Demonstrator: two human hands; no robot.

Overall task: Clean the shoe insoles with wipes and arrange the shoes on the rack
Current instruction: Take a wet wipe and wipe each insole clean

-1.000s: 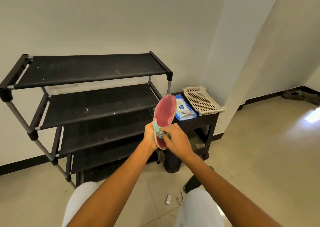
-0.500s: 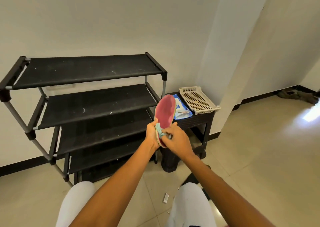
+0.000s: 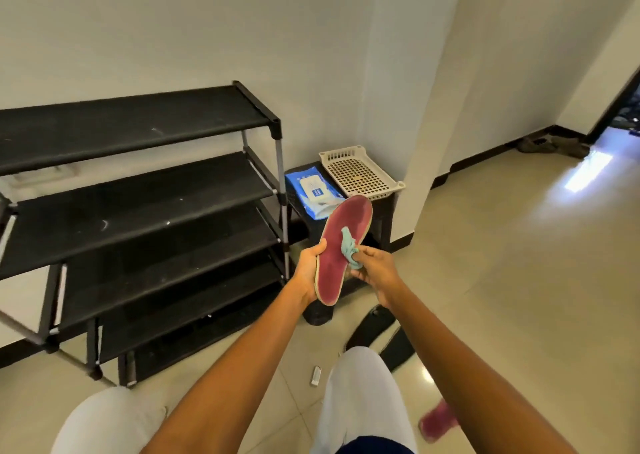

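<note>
The left hand [image 3: 309,273] grips the heel end of a dark red foam insole with a pale edge [image 3: 341,252], thumb curled over its rim, holding it just in front of the small black stool [image 3: 382,211]. The right hand [image 3: 375,273] pinches a crumpled pale green wipe [image 3: 349,247] against the insole's face. On the stool lie a blue wipes packet [image 3: 311,190] and a cream perforated plastic tray [image 3: 360,173]; left of the stool stands the black four-shelf shoe rack [image 3: 138,190].

A red insole [image 3: 341,252], tilted upright, carries a crumpled teal wipe [image 3: 349,247], just right of the black rack [image 3: 138,211].
</note>
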